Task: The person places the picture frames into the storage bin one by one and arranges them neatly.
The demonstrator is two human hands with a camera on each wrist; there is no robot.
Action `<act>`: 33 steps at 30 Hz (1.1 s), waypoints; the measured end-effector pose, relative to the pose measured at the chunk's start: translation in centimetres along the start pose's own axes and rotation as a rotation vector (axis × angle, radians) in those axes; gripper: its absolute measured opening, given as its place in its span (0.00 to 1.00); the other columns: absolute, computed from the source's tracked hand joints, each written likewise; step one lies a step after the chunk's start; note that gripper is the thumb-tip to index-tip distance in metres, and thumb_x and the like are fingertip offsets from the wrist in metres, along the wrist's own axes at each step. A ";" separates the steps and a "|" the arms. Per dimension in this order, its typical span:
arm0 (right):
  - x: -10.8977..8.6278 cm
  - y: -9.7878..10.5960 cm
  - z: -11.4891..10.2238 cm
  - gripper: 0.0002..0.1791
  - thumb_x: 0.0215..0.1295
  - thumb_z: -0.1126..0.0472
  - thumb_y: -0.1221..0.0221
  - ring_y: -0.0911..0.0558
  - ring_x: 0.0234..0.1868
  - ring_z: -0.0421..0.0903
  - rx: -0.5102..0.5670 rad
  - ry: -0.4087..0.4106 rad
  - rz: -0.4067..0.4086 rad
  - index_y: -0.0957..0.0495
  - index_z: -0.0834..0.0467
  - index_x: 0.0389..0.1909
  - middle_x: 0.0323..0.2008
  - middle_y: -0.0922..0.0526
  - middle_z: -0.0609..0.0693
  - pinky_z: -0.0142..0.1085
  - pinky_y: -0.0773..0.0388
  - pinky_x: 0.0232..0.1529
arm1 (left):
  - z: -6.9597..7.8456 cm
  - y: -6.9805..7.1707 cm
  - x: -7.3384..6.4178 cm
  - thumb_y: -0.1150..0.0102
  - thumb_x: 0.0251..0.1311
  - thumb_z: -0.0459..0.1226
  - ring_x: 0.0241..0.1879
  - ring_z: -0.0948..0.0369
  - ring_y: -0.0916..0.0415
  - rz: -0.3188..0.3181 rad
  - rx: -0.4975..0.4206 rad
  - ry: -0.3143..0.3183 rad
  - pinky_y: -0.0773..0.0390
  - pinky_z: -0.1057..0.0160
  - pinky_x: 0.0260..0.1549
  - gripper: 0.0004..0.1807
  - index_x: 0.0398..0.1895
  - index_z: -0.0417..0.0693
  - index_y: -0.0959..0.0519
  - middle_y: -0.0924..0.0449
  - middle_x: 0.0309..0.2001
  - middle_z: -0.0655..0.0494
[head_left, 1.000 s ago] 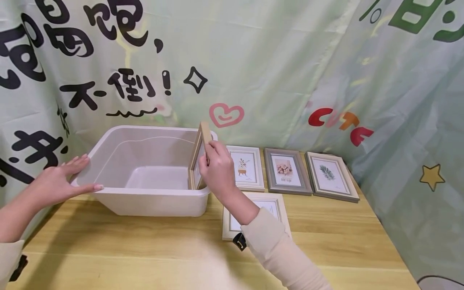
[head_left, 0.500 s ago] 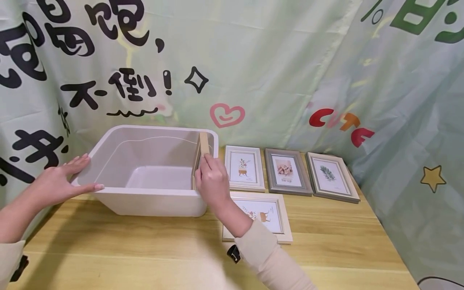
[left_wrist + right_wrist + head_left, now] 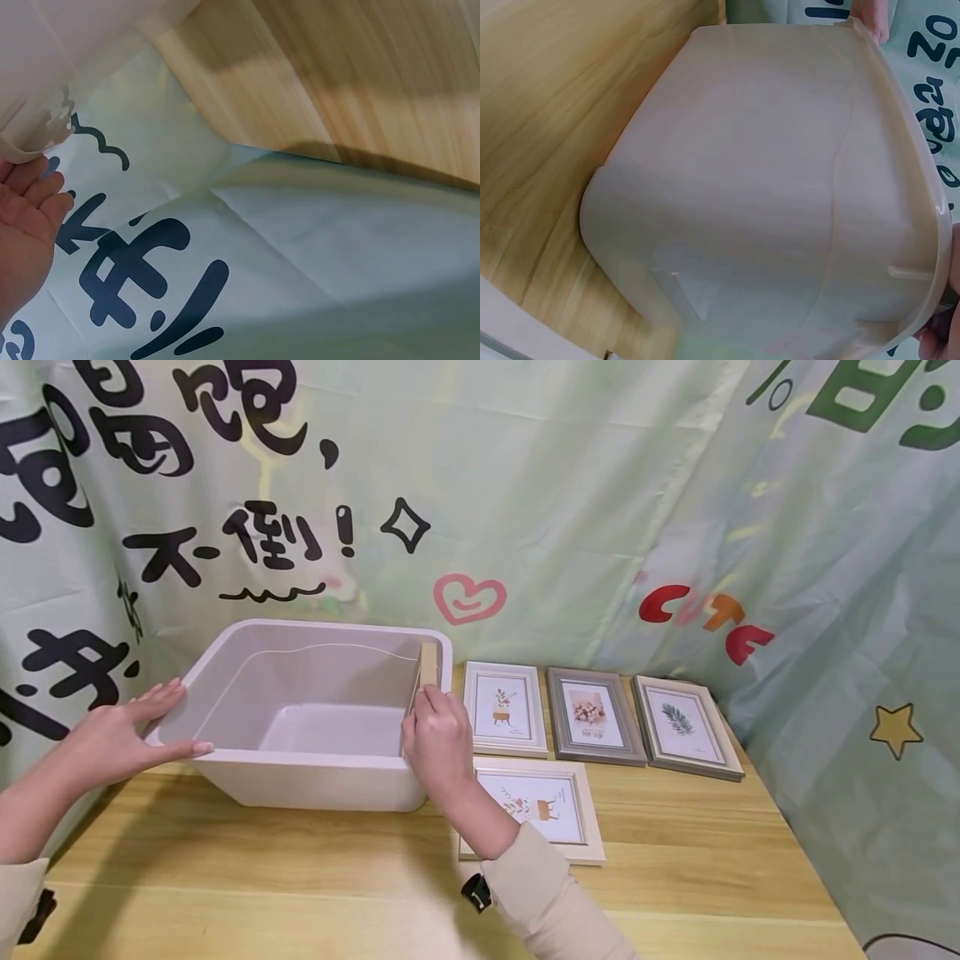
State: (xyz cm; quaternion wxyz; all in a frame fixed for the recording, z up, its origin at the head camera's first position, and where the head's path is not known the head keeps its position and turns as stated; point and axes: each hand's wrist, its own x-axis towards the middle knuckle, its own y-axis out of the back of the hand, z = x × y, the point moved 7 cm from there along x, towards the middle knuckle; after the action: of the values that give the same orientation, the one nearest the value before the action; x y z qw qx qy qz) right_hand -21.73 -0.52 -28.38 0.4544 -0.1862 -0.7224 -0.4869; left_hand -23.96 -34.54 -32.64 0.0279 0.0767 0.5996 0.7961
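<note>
A light plastic tub (image 3: 322, 781) stands on the table at the left in the head view. My right hand (image 3: 438, 735) pinches the near end of a picture frame (image 3: 428, 664), which stands on edge inside the tub along its right wall. Most of that frame's front is hidden from me. At the tub's left end, my left hand (image 3: 123, 735) holds the near corner, its thumb over the near rim. The left wrist view shows the fingers (image 3: 34, 184) of that hand against the underside of the rim. In the right wrist view, the tub's outer wall (image 3: 765, 172) covers most of the picture.
Right of the tub, a white frame (image 3: 507, 747), a grey frame (image 3: 596, 753) and a two-toned frame (image 3: 720, 747) lie in a row. A cream frame (image 3: 592, 818) lies nearer, partly behind my right forearm. A printed curtain (image 3: 570, 510) hangs behind the wooden table (image 3: 690, 877).
My right hand has moved lower with the picture frame, bringing it down into the tub and then right, against the right wall. The left hand has stayed on the tub's corner.
</note>
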 end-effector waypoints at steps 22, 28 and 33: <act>-0.1 0.1 0.9 0.10 0.46 0.62 0.33 0.20 0.32 0.49 0.067 -0.064 -0.036 0.19 0.66 0.26 0.32 0.17 0.55 0.34 0.23 0.36 | 0.1 0.0 -0.1 0.36 0.46 0.56 0.61 0.28 0.48 -0.007 0.003 0.020 0.40 0.29 0.48 0.53 0.68 0.35 0.46 0.50 0.67 0.29; 0.0 1.3 2.3 0.13 0.52 0.62 0.36 0.22 0.37 0.51 0.326 -0.013 0.060 0.18 0.67 0.36 0.37 0.17 0.58 0.38 0.23 0.40 | 0.0 -0.1 -0.1 0.36 0.47 0.56 0.62 0.28 0.49 -0.015 -0.005 0.024 0.41 0.29 0.49 0.53 0.69 0.35 0.47 0.51 0.67 0.30; -0.2 2.0 4.5 0.14 0.52 0.68 0.39 0.23 0.42 0.55 0.487 0.043 0.134 0.20 0.69 0.40 0.41 0.19 0.62 0.41 0.23 0.44 | 0.0 0.0 0.0 0.36 0.47 0.56 0.61 0.27 0.48 -0.019 -0.002 0.029 0.42 0.28 0.49 0.53 0.69 0.37 0.48 0.52 0.67 0.31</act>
State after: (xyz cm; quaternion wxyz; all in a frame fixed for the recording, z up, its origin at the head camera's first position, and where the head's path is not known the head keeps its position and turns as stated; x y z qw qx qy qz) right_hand -22.31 4.39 -27.97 0.5323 -0.1083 -0.7946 -0.2711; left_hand -23.93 -34.55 -32.68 0.0269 0.0596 0.5997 0.7976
